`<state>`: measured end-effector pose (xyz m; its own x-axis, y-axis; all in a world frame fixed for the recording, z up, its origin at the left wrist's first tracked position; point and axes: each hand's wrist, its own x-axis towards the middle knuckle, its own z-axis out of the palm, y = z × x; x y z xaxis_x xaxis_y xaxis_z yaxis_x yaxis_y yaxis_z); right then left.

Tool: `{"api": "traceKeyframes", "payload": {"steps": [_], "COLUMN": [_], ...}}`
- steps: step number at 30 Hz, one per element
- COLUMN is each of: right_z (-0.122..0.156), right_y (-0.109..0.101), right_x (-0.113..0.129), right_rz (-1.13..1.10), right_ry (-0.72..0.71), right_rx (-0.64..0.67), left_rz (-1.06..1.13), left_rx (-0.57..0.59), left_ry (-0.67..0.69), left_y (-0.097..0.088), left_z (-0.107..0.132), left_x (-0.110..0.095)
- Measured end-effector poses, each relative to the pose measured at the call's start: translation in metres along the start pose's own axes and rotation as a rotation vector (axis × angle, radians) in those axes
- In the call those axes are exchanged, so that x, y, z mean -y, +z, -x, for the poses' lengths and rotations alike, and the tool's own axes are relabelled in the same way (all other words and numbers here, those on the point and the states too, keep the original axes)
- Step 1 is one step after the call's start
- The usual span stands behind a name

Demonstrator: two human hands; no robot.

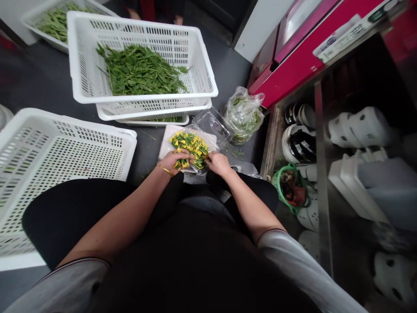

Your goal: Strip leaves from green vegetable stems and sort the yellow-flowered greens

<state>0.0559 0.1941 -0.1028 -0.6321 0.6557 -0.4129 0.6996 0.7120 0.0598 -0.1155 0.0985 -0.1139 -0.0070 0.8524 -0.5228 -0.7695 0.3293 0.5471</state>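
Note:
A pile of yellow-flowered green stems point(192, 142) lies in a clear plastic tray on a white foam box point(166, 138) between my knees. My left hand point(174, 161), with a yellow bracelet at the wrist, is closed on a small bunch of these stems at the pile's left side. At the right edge of the pile, my right hand point(218, 163) has its fingers pinched together; what is between them is hidden. An empty clear plastic container point(213, 126) rests just behind the box.
A white basket point(143, 99) of leafy greens point(140, 71) stands ahead, stacked on others. Another white basket point(81, 152) is at my left. To the right are a plastic bag of greens point(244, 115), a green colander point(279, 184) and a metal shelf point(321, 174). Someone's feet show behind.

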Motion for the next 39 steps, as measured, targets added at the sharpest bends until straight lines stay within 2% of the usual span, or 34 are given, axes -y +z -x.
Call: {"api": "traceKeyframes", "payload": {"steps": [4, 6, 13, 16, 21, 23, 25, 29, 33, 36, 39], "right_z": [-0.003, -0.004, -0.004, -0.006, -0.005, -0.002, 0.003, 0.009, 0.010, 0.006, 0.002], "right_y": [0.006, 0.009, 0.011, 0.009, -0.006, -0.011, -0.013, -0.004, 0.007, 0.006, 0.001], "right_x": [0.002, 0.005, 0.014, 0.018, 0.001, -0.006, -0.007, 0.013, 0.030, 0.021, -0.004], "right_rz": [0.033, 0.038, 0.049, 0.043, -0.002, -0.113, -0.317, -0.749, -0.952, -1.077, -1.159], "right_ry": [-0.011, -0.011, -0.010, -0.040, -0.053, -0.019, 0.012, 0.019, -0.012, -0.010, 0.075], "right_rx": [0.050, 0.042, 0.020, 0.024, -0.006, -0.039, -0.066, -0.098, -0.133, -0.174, -0.242], "left_rz": [0.039, 0.031, -0.056, -0.057, -0.112, -0.144, -0.159, -0.157, -0.108, -0.086, -0.087], "left_rx": [0.056, 0.045, -0.116, -0.124, -0.226, -0.258, -0.262, -0.235, -0.186, -0.174, -0.142], "left_ry": [0.011, 0.032, -0.019, -0.019, -0.009, -0.006, 0.001, -0.017, 0.030, 0.045, 0.028], "left_y": [0.002, 0.002, 0.003, 0.005, 0.005, 0.005, 0.005, 0.007, 0.009, 0.011, 0.011], "left_z": [0.001, 0.001, 0.000, 0.001, 0.002, 0.000, -0.003, -0.008, -0.008, -0.004, 0.007], "left_x": [-0.002, -0.003, -0.001, -0.001, 0.001, 0.004, 0.009, 0.022, 0.025, 0.015, -0.013]}}
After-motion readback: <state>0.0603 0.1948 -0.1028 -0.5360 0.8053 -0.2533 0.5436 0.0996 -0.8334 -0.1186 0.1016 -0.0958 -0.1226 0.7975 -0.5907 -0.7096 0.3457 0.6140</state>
